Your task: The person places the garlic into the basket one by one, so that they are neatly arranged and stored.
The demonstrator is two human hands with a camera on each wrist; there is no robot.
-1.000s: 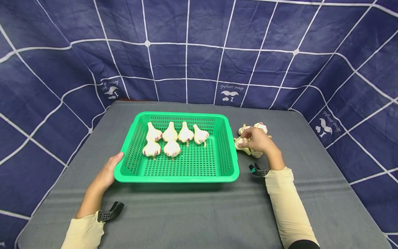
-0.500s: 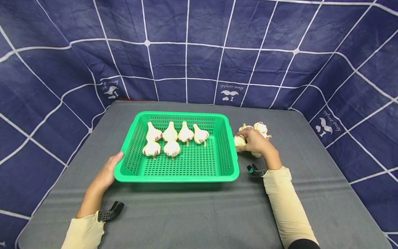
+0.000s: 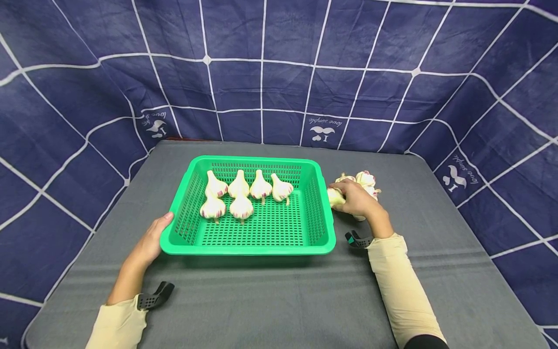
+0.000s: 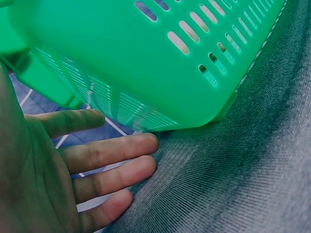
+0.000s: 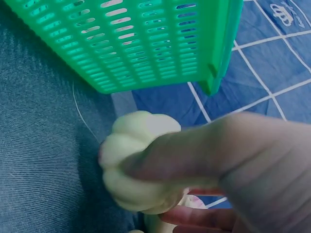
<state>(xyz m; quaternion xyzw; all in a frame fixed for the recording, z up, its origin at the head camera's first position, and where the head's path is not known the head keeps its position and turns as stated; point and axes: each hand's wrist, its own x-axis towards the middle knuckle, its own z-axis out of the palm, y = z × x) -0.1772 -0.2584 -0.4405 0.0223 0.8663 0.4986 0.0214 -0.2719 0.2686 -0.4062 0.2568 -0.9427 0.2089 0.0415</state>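
Observation:
A green plastic basket (image 3: 248,250) stands in the middle of the head view, with several garlic bulbs (image 3: 241,207) grouped toward its left and back. My left hand (image 3: 149,241) touches the basket's left rim; in the left wrist view its fingers (image 4: 112,151) stretch out loosely beside the basket wall. On the other side, my right hand (image 3: 358,197) grips one garlic bulb (image 5: 127,141), with the thumb laid across it in the right wrist view. This bulb is just outside the basket's right wall. Part of it is hidden by the hand.
Several more garlic bulbs (image 3: 366,179) lie behind and under the right hand. A grey cloth (image 3: 279,300) covers the tabletop. Blue fabric (image 3: 283,87) with white lines hangs at the back and both sides.
My right hand has lowered its fingers around the near-left bulb of the pile and shifted slightly left, turning that bulb. The left hand and basket have stayed in place.

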